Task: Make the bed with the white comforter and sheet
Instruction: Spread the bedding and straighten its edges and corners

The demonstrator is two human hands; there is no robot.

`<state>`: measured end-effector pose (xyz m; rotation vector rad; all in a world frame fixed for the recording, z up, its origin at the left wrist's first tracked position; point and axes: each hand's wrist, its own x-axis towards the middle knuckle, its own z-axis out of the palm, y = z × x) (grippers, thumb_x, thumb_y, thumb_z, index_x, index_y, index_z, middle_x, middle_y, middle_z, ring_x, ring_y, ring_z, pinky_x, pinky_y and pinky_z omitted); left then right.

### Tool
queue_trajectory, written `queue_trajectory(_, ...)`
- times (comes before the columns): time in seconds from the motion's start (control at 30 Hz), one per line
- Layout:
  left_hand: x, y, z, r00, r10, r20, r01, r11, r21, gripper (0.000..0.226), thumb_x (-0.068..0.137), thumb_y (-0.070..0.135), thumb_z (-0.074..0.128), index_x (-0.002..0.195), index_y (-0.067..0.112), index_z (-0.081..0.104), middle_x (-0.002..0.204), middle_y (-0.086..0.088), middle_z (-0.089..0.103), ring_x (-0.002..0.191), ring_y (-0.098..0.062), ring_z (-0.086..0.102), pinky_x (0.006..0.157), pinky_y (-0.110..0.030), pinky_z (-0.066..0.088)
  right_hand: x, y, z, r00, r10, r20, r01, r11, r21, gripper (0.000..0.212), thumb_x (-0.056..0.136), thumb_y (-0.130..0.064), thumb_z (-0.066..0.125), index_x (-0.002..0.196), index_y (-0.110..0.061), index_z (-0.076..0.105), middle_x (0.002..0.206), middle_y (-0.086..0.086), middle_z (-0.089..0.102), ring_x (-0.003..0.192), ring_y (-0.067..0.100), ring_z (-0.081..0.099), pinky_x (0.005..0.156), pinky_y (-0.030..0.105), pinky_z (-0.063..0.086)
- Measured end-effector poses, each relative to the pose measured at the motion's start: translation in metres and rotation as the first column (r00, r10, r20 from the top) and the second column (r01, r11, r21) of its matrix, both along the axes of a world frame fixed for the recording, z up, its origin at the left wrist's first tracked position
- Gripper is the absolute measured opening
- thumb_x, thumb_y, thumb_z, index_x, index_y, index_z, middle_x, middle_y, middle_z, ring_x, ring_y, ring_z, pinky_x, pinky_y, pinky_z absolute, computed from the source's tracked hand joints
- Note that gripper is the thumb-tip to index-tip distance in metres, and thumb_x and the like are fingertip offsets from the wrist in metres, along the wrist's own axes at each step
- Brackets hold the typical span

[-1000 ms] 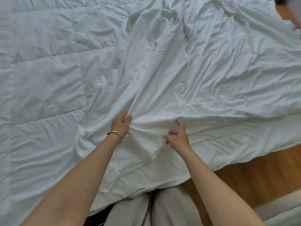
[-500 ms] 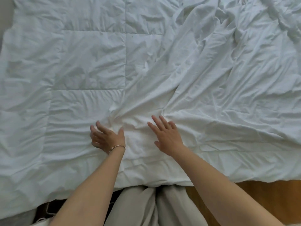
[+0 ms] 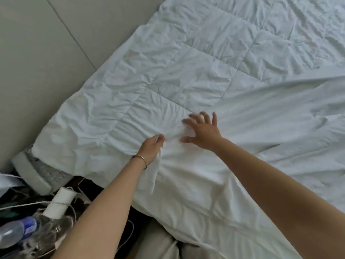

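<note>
- Comforter (image 3: 186, 75): white, quilted in large stitched squares, heavily creased, spread over the bed from the near edge to the far side.
- A smoother white sheet (image 3: 270, 116) lies over the comforter's right part; its long folds fan out to the right from the spot between the two hands.
- Left hand (image 3: 151, 149), a thin bracelet (image 3: 141, 159) at the wrist, has its fingers closed around a gathered pinch of white fabric; a narrow fold trails down from it.
- Right hand (image 3: 202, 130) lies just beside it, fingers spread and palm flat on the fabric.
- Near edge of the bedding hangs over the bed's side against the person's light trousers (image 3: 158, 245).
- At lower left, close to the bed's corner, sits clutter: a plastic bottle (image 3: 16, 230), a white roll (image 3: 59, 202), cords.
- The comforter's left edge runs close along a grey wall (image 3: 46, 53), leaving little room on that side.
</note>
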<state>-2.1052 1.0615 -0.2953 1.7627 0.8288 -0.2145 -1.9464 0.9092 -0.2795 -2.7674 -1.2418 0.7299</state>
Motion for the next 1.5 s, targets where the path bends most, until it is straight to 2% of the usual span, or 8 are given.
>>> queue_trajectory(0.2, -0.034, 0.091, 0.037, 0.997, 0.069, 0.023, -0.072, 0.99, 0.119, 0.046, 0.076, 0.067, 0.062, 0.077, 0.021, 0.061, 0.072, 0.01, 0.058, 0.07, -0.01, 0.054, 0.066, -0.02, 0.041, -0.007, 0.101, 0.033, 0.982, 0.189, -0.019, -0.187, 0.978, 0.089, 0.023, 0.101, -0.044, 0.041, 0.115, -0.028, 0.049, 0.097, 0.001, 0.065, 0.097, 0.028, 0.061, 0.081, 0.036, 0.041)
queue_trajectory(0.37, -0.089, 0.17, 0.027, 0.927, -0.018, -0.374, 0.192, 0.881, 0.433, 0.045, 0.071, 0.047, 0.07, 0.109, 0.037, 0.048, 0.099, 0.014, 0.06, 0.09, -0.016, 0.061, 0.079, -0.034, 0.053, -0.039, 0.195, 0.024, 0.961, 0.278, -0.001, -0.266, 0.92, 0.289, 0.024, 0.096, -0.04, 0.053, 0.111, -0.021, 0.049, 0.097, 0.002, 0.064, 0.089, 0.026, 0.058, 0.071, 0.033, 0.035)
queue_trajectory(0.6, -0.144, 0.203, -0.045, 0.855, 0.515, -0.069, -0.47, 0.823, 0.319, 0.026, 0.084, 0.003, 0.063, 0.103, 0.02, 0.06, 0.096, 0.006, 0.061, 0.09, -0.017, 0.059, 0.081, -0.027, 0.048, -0.01, 0.201, -0.061, 0.943, 0.322, -0.077, -0.32, 0.947, 0.037, 0.056, 0.087, -0.055, 0.061, 0.136, -0.031, 0.048, 0.14, -0.003, 0.05, 0.131, 0.022, 0.042, 0.113, 0.038, 0.021)
queue_trajectory(0.87, -0.189, 0.224, -0.062, 0.669, 0.742, 0.037, -0.72, 0.634, 0.283, 0.027, 0.096, 0.02, 0.056, 0.112, 0.001, 0.068, 0.091, -0.008, 0.061, 0.085, -0.017, 0.053, 0.063, -0.023, 0.037, -0.03, 0.278, -0.05, 0.977, 0.12, -0.178, -0.068, 0.96, 0.271, 0.012, 0.093, -0.033, 0.059, 0.084, -0.026, 0.065, 0.091, 0.001, 0.067, 0.093, 0.027, 0.061, 0.079, 0.037, 0.048)
queue_trajectory(1.13, -0.173, 0.198, -0.073, 0.793, 0.533, 0.296, -0.592, 0.559, 0.58, 0.059, 0.083, 0.049, 0.058, 0.128, 0.012, 0.053, 0.127, -0.01, 0.052, 0.116, -0.024, 0.049, 0.097, -0.036, 0.039, -0.044, 0.287, -0.052, 0.864, 0.503, -0.036, -0.481, 0.843, 0.241, 0.067, 0.071, -0.053, 0.079, 0.128, -0.029, 0.054, 0.131, -0.005, 0.051, 0.126, 0.018, 0.042, 0.106, 0.038, 0.032)
queue_trajectory(1.3, -0.156, 0.181, -0.09, 0.978, 0.201, -0.054, -0.062, 0.527, 0.848, 0.075, 0.065, 0.03, 0.077, 0.133, 0.016, 0.051, 0.126, -0.006, 0.053, 0.115, -0.026, 0.043, 0.099, -0.036, 0.029, -0.059, 0.274, -0.085, 0.746, 0.633, 0.207, -0.665, 0.701, 0.258, 0.049, 0.077, -0.011, 0.075, 0.124, -0.017, 0.063, 0.109, 0.005, 0.065, 0.107, 0.031, 0.06, 0.092, 0.041, 0.044)
queue_trajectory(1.4, -0.151, 0.183, -0.089, 0.958, 0.257, 0.123, -0.236, 0.474, 0.848, 0.044, 0.069, 0.004, 0.063, 0.113, 0.012, 0.065, 0.111, -0.009, 0.061, 0.105, -0.029, 0.05, 0.091, -0.037, 0.036, -0.055, 0.273, -0.085, 0.783, 0.551, 0.29, -0.617, 0.629, 0.473, 0.029, 0.067, 0.003, 0.074, 0.094, -0.008, 0.072, 0.083, 0.006, 0.062, 0.078, 0.031, 0.063, 0.068, 0.034, 0.048)
queue_trajectory(1.5, -0.152, 0.191, -0.076, 0.875, 0.433, 0.217, -0.473, 0.671, 0.571, 0.027, 0.081, -0.008, 0.056, 0.105, 0.002, 0.063, 0.1, -0.014, 0.065, 0.096, -0.033, 0.059, 0.08, -0.034, 0.043, -0.043, 0.271, -0.068, 0.817, 0.542, 0.199, -0.575, 0.737, 0.354, 0.016, 0.077, -0.023, 0.076, 0.084, -0.014, 0.065, 0.081, -0.001, 0.061, 0.074, 0.024, 0.058, 0.063, 0.03, 0.041)
